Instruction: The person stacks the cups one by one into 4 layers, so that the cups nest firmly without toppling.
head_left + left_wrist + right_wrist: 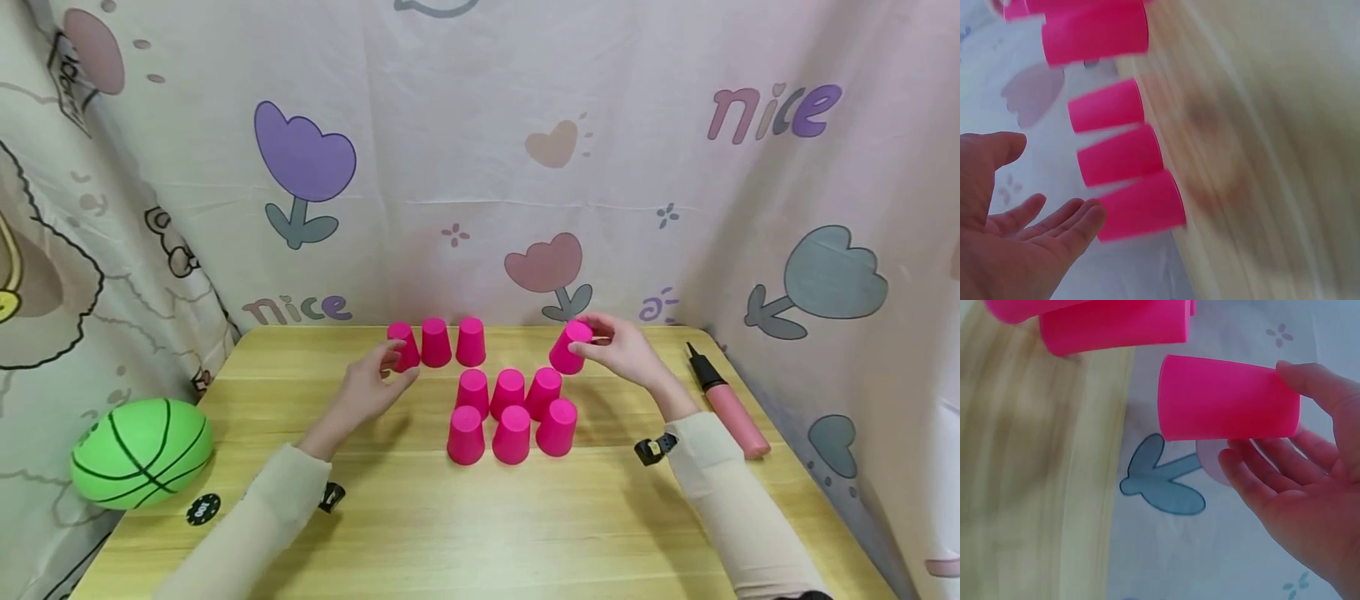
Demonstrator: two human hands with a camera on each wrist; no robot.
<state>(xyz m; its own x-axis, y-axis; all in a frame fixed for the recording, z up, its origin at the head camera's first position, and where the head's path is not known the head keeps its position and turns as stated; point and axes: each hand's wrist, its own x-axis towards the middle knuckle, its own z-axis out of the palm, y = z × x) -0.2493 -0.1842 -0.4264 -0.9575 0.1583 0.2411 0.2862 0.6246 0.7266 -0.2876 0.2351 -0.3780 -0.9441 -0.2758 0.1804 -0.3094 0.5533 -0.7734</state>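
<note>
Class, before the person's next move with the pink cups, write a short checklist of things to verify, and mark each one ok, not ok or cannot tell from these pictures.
1. Right hand holds the lifted cup firmly: ok, thumb and fingers pinch its closed end.
2. Lifted cup clear of the table: ok, it is raised and tilted.
3. Left hand free: ok, fingers relaxed beside the back row of three cups, gripping nothing.
4. Cluster of six cups upside down and standing: ok.
5. Pump and green ball out of the way: ok, both at the table's edges.
6. Left hand touching the nearest back-row cup: cannot tell.
</note>
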